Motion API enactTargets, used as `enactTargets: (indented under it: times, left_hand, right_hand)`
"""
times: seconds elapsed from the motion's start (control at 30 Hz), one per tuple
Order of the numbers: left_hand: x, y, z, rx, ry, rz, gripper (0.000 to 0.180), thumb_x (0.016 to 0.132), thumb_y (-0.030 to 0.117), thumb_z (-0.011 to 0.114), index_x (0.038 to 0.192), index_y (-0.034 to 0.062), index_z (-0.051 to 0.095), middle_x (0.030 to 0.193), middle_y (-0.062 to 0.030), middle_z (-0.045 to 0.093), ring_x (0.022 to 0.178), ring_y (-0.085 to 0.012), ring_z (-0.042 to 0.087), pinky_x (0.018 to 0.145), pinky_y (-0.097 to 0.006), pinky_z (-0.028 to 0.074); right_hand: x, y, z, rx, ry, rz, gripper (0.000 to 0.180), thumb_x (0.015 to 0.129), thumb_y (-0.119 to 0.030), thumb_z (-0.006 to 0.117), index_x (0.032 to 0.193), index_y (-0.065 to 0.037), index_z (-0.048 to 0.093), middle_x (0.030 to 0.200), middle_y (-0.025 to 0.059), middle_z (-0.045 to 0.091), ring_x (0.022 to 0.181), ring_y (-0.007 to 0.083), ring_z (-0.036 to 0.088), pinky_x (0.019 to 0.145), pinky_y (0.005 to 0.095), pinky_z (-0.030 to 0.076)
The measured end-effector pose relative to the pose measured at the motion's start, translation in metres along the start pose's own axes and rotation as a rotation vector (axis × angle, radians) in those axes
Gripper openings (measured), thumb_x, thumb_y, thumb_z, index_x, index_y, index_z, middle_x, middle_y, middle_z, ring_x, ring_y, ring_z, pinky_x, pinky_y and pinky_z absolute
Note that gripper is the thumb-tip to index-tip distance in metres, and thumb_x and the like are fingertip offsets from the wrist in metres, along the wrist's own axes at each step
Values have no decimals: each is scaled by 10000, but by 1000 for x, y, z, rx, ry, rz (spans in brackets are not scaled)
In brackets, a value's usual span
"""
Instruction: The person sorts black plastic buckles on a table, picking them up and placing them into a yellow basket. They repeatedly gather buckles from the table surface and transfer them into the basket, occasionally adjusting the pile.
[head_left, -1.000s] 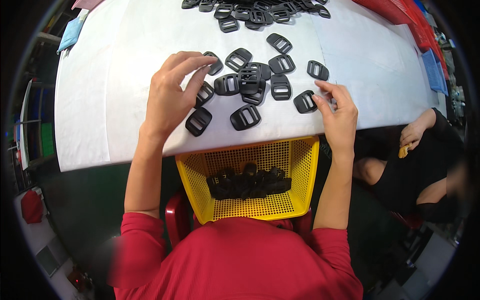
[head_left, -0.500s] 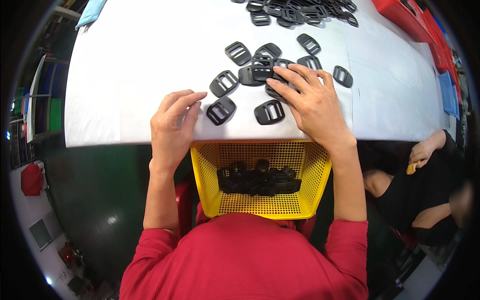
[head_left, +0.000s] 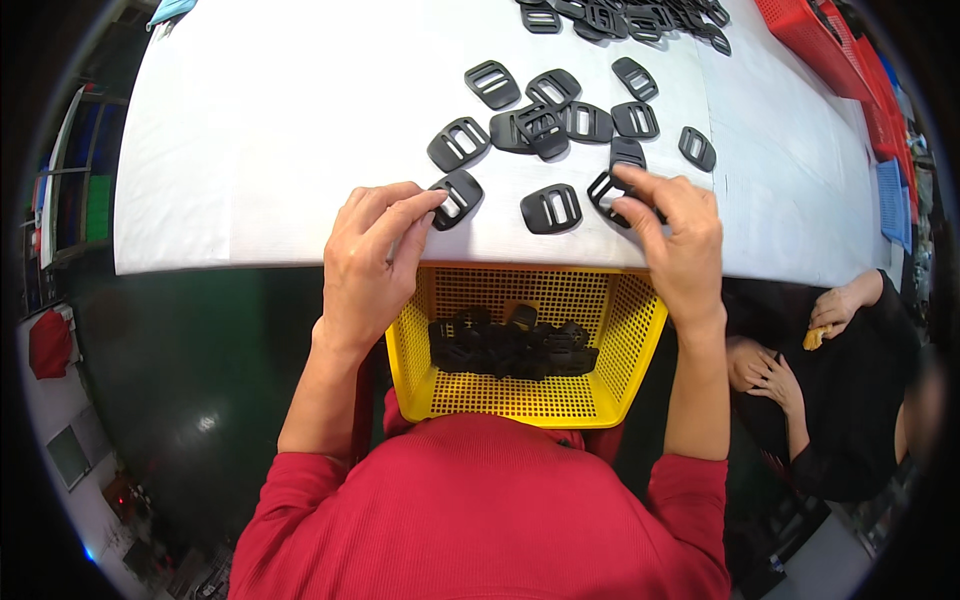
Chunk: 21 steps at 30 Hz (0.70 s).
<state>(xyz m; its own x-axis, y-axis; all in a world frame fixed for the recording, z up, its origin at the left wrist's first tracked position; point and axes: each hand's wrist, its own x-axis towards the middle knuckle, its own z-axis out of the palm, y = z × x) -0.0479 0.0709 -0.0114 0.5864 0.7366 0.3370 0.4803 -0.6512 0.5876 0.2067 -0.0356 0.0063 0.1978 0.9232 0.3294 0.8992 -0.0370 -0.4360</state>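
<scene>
Several black plastic slide buckles (head_left: pixel 560 115) lie spread on a white table (head_left: pixel 260 130). My left hand (head_left: pixel 375 260) rests at the table's near edge, its fingertips touching one buckle (head_left: pixel 457 197). Fingers of my right hand (head_left: pixel 680 240) pinch another buckle (head_left: pixel 607 190) close to that same edge. One buckle (head_left: pixel 551 208) lies loose between the two hands. Below the edge, against my lap, a yellow mesh basket (head_left: pixel 625 375) holds a heap of black buckles (head_left: pixel 510 345).
A larger pile of buckles (head_left: pixel 620 15) sits at the table's far side. Red trays (head_left: pixel 850 60) line the right edge. Another person in black (head_left: pixel 850 370) sits at the lower right with hands in their lap. The floor to the left is dark green.
My right hand has shifted right and now pinches a buckle near the edge. My left hand reached forward from the edge to touch a buckle. The view drew closer to the table.
</scene>
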Motion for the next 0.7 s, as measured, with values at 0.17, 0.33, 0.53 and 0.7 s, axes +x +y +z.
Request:
enactTargets:
  times: [0.17, 0.33, 0.53, 0.7]
  left_hand:
    - [2, 4, 10, 81, 4, 68, 291, 800, -34, 674, 1076, 56, 694, 1017, -94, 649, 889, -251, 591, 743, -342, 494]
    - [1, 24, 18, -33, -109, 97, 362, 774, -16, 701, 1126, 69, 675, 1065, -118, 629, 908, -269, 587, 768, -360, 493]
    - [11, 42, 26, -48, -291, 57, 314, 815, 59, 695, 1126, 61, 650, 977, -124, 619, 857, -288, 598, 725, -361, 495]
    - [9, 48, 10, -364, -716, 27, 191, 842, 93, 676, 1023, 34, 656, 893, -130, 605, 802, -323, 595, 700, -377, 497]
  right_hand:
    - [-16, -8, 15, -135, 111, -10, 268, 773, -190, 744, 1020, -91, 707, 916, 43, 627, 867, 221, 568, 742, 353, 396]
    - [-27, -22, 23, 38, 26, -22, 320, 739, -147, 759, 1043, -75, 690, 986, 47, 600, 902, 252, 547, 772, 368, 444]
    - [-30, -28, 23, 71, -45, -25, 348, 740, -149, 757, 1075, -91, 683, 1025, 57, 585, 947, 264, 535, 796, 377, 461]
    - [-52, -31, 2, 363, -262, 3, 223, 769, -161, 745, 976, -86, 708, 928, 53, 619, 875, 256, 576, 781, 371, 475]
